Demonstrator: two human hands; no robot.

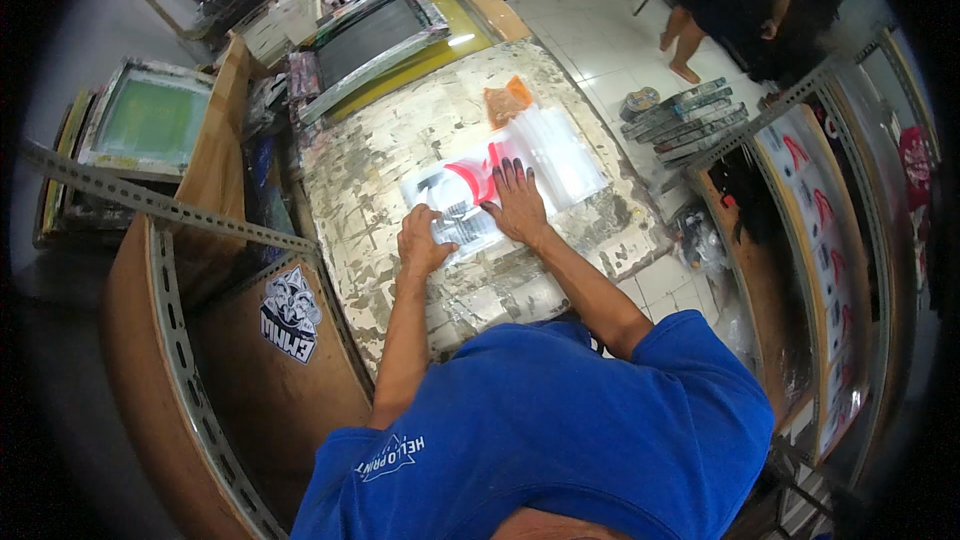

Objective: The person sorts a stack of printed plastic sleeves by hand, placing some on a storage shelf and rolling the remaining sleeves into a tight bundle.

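A clear plastic sleeve [462, 223] with a red band and dark print lies flat on the worktable [370, 165]. Over its right part my right hand [518, 205] rests palm down, fingers stretched out and fingertips darkly stained. At the sleeve's near left edge is my left hand [424, 242], its fingers bent and its thumb apart from them; both touch the sleeve. A fanned stack of clear plastic sleeves [570, 155] lies just right of my right hand. Beyond that stack sits a crumpled orange packet [508, 98].
Screen-printing frames [370, 50] lie at the table's far end. A green-meshed frame [150, 115] leans at the left, behind a slotted metal rail [160, 202]. Rack shelves [815, 240] with red-printed sheets stand at the right. Stacked dark bars [690, 120] lie on the floor near another person [740, 0].
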